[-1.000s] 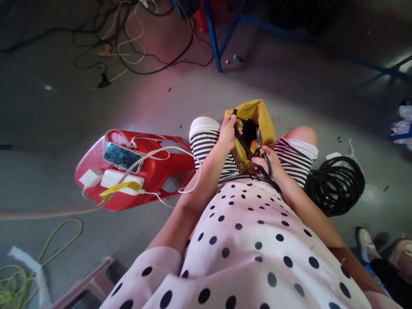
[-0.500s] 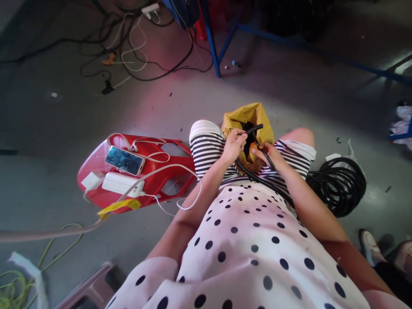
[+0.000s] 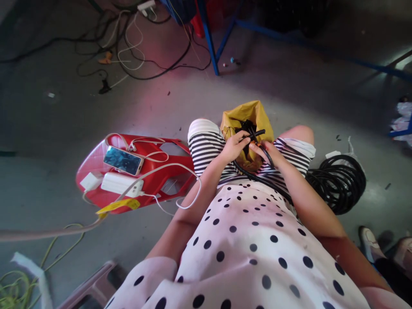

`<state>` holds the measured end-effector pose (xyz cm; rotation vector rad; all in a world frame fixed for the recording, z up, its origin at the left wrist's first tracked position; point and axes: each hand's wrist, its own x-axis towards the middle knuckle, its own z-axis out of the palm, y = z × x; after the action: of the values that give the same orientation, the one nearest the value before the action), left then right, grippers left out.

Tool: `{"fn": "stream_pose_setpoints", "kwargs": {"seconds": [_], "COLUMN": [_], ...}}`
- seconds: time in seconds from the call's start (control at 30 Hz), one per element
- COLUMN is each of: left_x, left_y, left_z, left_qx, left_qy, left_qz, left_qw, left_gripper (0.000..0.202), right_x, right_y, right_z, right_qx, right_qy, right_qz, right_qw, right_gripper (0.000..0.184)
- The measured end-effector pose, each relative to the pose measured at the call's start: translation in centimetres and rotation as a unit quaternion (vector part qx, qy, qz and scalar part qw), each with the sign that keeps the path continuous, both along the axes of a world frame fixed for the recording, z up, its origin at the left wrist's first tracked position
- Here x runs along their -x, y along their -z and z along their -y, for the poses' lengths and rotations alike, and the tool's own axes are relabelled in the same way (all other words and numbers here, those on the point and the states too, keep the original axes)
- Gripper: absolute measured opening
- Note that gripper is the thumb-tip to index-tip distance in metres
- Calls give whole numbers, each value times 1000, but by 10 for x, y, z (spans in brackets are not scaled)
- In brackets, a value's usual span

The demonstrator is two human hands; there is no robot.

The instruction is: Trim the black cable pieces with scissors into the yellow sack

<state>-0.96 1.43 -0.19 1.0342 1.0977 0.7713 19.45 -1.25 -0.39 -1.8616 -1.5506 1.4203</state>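
Over my lap, my left hand pinches a black corrugated tube near its end. The tube runs back below the hand, across my lap to the right. My right hand is closed round the handles of black-and-orange scissors. Their blades appear to cross the tube just right of my left fingers; I cannot tell whether they cut into it. Beneath both hands a yellow bag sits open between my knees, with dark pieces inside that are too small to make out.
A coil of black tube lies on the floor at my right. At my left a red stool carries a phone, a white power bank and cables. Ahead stands a blue metal frame. Another person's shoes show at lower right.
The scissors have come up out of the bag's mouth, and their blades now sit across the tube. The tube's end has dipped slightly. Both hands stay close together over the bag.
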Motion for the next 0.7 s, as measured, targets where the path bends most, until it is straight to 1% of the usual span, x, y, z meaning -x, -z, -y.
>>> {"fn": "stream_pose_setpoints", "kwargs": {"seconds": [0.07, 0.13, 0.2, 0.27, 0.33, 0.47, 0.53, 0.57, 0.63, 0.7], "left_x": [2, 3, 4, 5, 7, 10, 8, 6, 1, -2], "left_y": [3, 5, 6, 7, 7, 12, 17, 20, 27, 33], "left_z": [-4, -10, -14, -18, -21, -23, -24, -25, -26, -28], "left_qx": [10, 32, 63, 93, 116, 160, 177, 184, 201, 222], "left_qy": [23, 32, 35, 33, 29, 34, 9, -14, -71, -134], "left_qz": [7, 12, 19, 27, 32, 27, 33, 39, 51, 61], "left_qw": [1000, 999, 997, 995, 992, 986, 984, 982, 976, 964], "left_gripper": [25, 23, 19, 17, 17, 18, 19, 19, 21, 24], "right_x": [-2, -2, 0, 2, 4, 9, 14, 17, 24, 29], "right_y": [1, 0, 1, 3, 8, 23, 30, 33, 36, 36], "right_z": [-4, -6, -6, -7, -9, -20, -29, -33, -40, -42], "right_qx": [-11, -24, -28, -24, -12, 32, 44, 44, 43, 48], "right_qy": [-18, -32, -28, -10, 0, 7, 20, 29, 54, 83], "right_qz": [26, 51, 72, 78, 64, -2, -9, -8, -18, -47], "right_qw": [999, 998, 997, 997, 998, 999, 999, 999, 997, 994], "right_gripper": [76, 75, 76, 77, 79, 75, 74, 74, 75, 77]}}
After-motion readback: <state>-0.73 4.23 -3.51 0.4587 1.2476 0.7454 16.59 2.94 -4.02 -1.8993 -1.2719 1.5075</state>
